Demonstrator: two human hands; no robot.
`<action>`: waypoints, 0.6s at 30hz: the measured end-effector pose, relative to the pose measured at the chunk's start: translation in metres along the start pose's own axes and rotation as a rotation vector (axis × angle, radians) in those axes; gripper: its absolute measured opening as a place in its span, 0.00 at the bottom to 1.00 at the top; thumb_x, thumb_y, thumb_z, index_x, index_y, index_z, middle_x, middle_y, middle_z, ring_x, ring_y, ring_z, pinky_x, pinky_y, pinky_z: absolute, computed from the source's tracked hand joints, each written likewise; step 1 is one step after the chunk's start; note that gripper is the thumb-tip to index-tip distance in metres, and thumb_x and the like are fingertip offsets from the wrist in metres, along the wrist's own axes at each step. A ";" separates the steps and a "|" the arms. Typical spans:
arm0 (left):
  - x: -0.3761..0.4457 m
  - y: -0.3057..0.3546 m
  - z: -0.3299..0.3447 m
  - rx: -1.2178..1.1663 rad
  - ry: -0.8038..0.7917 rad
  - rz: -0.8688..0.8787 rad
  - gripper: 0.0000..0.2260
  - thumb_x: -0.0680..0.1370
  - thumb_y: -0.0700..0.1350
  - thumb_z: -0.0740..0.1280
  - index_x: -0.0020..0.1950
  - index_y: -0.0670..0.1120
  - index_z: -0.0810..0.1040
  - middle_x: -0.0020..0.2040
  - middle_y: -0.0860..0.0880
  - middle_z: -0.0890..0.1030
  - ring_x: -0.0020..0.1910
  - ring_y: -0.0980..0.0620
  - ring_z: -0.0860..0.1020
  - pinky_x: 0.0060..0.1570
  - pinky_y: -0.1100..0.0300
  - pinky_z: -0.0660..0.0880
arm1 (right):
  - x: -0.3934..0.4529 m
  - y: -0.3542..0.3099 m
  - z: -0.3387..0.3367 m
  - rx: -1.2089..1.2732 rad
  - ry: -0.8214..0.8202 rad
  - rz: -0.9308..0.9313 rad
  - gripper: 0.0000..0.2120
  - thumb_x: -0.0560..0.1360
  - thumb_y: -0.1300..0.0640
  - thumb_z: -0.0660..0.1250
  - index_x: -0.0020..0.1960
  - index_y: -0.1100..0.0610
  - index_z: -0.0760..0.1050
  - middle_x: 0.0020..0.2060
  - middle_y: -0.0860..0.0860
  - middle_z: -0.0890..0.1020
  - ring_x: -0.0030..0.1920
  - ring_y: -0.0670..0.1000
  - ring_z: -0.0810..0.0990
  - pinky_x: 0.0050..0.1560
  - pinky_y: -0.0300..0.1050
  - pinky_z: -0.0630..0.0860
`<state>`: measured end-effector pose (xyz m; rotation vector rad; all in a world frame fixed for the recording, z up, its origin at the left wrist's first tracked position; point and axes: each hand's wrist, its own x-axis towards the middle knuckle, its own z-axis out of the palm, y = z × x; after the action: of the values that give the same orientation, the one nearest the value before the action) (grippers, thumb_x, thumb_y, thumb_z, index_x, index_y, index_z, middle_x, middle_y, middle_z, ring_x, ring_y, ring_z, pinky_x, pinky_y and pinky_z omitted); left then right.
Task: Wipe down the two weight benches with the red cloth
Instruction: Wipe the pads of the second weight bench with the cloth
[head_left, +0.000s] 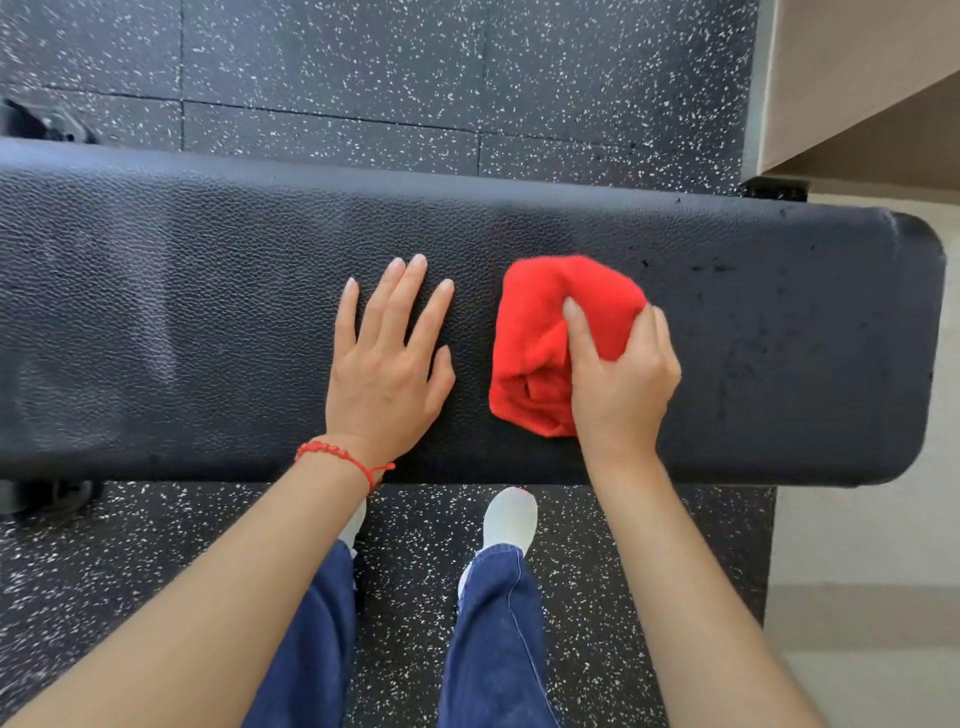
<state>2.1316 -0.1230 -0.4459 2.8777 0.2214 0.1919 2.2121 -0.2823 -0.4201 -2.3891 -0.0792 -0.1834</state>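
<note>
A black padded weight bench (208, 291) runs across the view from left to right, its rounded end at the right. My right hand (621, 384) grips a bunched red cloth (535, 332) and presses it onto the pad right of centre. My left hand (387, 364) lies flat on the pad just left of the cloth, fingers spread, holding nothing. A red string bracelet sits on my left wrist. Dark specks mark the pad to the right of the cloth. Only one bench is in view.
Black speckled rubber floor tiles (363, 78) surround the bench. My feet in white shoes (511, 514) stand at its near edge. A beige wall or cabinet (857, 78) rises at the top right, with pale flooring (862, 545) along the right. A bench foot (47, 496) shows at the lower left.
</note>
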 end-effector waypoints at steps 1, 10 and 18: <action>0.000 0.000 0.000 0.004 -0.001 -0.002 0.21 0.77 0.44 0.58 0.69 0.41 0.70 0.70 0.38 0.67 0.70 0.41 0.63 0.69 0.40 0.56 | -0.015 0.005 -0.010 -0.004 -0.021 0.007 0.17 0.71 0.52 0.68 0.40 0.68 0.73 0.33 0.60 0.75 0.36 0.49 0.70 0.40 0.35 0.65; 0.009 0.024 0.001 -0.041 0.058 -0.087 0.20 0.74 0.41 0.60 0.65 0.39 0.72 0.68 0.37 0.69 0.69 0.40 0.64 0.68 0.40 0.55 | -0.021 0.024 -0.025 -0.025 0.006 -0.039 0.17 0.71 0.54 0.69 0.38 0.69 0.72 0.31 0.60 0.73 0.35 0.50 0.68 0.39 0.40 0.67; 0.019 0.057 0.019 0.000 0.010 -0.081 0.22 0.75 0.45 0.59 0.69 0.41 0.69 0.71 0.39 0.67 0.70 0.42 0.63 0.69 0.41 0.54 | 0.064 0.026 -0.002 -0.008 0.049 -0.091 0.20 0.71 0.49 0.66 0.41 0.69 0.74 0.35 0.63 0.76 0.37 0.61 0.77 0.41 0.45 0.66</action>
<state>2.1602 -0.1789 -0.4476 2.8619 0.3394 0.1915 2.2775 -0.3020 -0.4263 -2.3895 -0.1650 -0.2856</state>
